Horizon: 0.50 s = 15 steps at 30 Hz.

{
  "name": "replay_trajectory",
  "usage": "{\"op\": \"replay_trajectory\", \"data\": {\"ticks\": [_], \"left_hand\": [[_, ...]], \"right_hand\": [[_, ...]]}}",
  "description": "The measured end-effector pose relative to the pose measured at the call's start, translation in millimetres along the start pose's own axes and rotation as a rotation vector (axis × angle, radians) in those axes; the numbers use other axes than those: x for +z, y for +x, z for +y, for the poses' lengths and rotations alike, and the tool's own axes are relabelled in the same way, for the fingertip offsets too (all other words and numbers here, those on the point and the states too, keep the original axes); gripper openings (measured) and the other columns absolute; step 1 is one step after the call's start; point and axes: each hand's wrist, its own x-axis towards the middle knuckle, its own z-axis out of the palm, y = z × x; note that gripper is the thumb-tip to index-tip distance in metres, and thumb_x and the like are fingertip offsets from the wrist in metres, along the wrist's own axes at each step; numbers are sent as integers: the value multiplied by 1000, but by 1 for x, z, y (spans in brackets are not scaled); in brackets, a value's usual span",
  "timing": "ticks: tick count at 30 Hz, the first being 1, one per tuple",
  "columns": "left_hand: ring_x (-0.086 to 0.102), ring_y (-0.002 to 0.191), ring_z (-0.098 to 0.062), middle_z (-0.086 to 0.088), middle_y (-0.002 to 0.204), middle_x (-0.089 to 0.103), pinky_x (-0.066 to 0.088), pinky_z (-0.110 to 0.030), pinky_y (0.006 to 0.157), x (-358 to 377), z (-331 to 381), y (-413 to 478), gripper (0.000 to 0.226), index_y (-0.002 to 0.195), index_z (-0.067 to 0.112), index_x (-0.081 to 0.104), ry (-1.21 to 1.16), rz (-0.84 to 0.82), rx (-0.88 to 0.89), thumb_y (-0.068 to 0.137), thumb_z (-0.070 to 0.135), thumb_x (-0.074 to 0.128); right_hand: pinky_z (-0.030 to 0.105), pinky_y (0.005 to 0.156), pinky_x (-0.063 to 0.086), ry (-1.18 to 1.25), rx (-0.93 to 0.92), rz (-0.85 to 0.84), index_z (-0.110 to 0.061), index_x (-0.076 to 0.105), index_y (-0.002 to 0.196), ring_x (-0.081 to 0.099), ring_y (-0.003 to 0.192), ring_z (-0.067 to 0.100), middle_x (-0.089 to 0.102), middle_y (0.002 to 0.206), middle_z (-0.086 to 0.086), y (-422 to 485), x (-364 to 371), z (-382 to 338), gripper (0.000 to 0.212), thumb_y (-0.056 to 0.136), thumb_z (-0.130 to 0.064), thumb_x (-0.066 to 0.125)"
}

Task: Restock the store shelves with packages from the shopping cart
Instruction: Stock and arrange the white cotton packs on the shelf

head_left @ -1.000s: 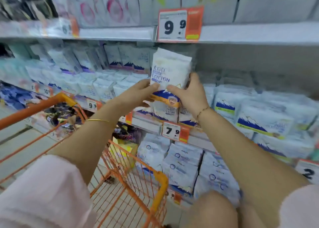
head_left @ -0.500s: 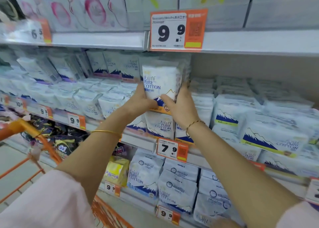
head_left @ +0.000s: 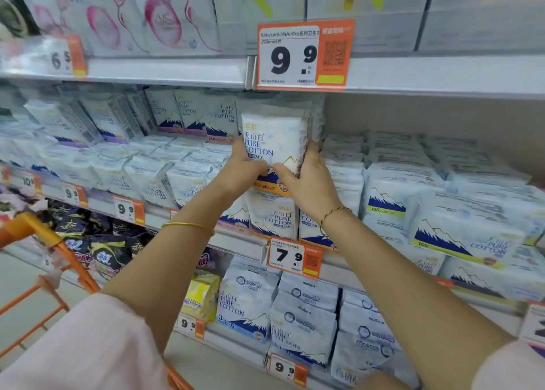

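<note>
A white "Pure Cotton" package (head_left: 275, 137) with a blue mountain print stands upright on top of the packs on the middle shelf (head_left: 236, 243). My left hand (head_left: 241, 168) grips its lower left side and my right hand (head_left: 309, 180) grips its lower right side, thumbs across the front. Its bottom edge rests on similar packs (head_left: 272, 217) below. The orange shopping cart (head_left: 47, 236) shows at the lower left; its contents are out of view.
Similar white packs fill the middle shelf on both sides, stacked flat at the right (head_left: 442, 212). The upper shelf edge carries a 9.9 price tag (head_left: 303, 54) just above the package. A 7.9 tag (head_left: 295, 257) sits below. Dark packs (head_left: 97, 242) lie lower left.
Both hands have carried the package up and deeper into the middle shelf, onto the standing packs. The view has moved closer to the shelf, and less of the cart shows.
</note>
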Motion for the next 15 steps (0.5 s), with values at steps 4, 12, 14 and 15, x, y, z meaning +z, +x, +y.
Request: {"op": "replay_trajectory", "data": {"ticks": [4, 12, 14, 15], "left_hand": [[53, 88, -8, 4, 99, 53, 44, -22, 73, -1, 0, -5, 58, 133, 11, 29, -79, -10, 8, 79, 6, 51], [55, 91, -8, 7, 102, 55, 46, -25, 82, -1, 2, -6, 55, 137, 16, 29, -131, 15, 19, 84, 3, 39], [56, 93, -11, 4, 106, 56, 46, -29, 87, -2, 2, -6, 56, 139, 17, 28, -156, 23, 30, 85, 4, 37], [56, 96, -13, 2, 110, 56, 46, -30, 89, -2, 2, -6, 58, 139, 17, 28, -172, 33, 35, 83, 8, 39]], "right_hand": [[46, 106, 38, -15, -9, 11, -3, 26, 142, 34, 135, 30, 38, 145, 15, -3, -1, -4, 85, 80, -53, 55], [44, 104, 40, -26, -10, 17, -2, 29, 139, 38, 131, 30, 39, 143, 16, -4, -4, -3, 74, 85, -45, 56], [43, 105, 40, -25, -15, 17, -3, 29, 140, 38, 132, 29, 39, 144, 15, -5, -4, -4, 72, 87, -44, 55], [43, 105, 40, -23, -18, 20, -3, 29, 140, 38, 132, 28, 39, 144, 14, -6, -4, -4, 72, 87, -44, 55]]}}
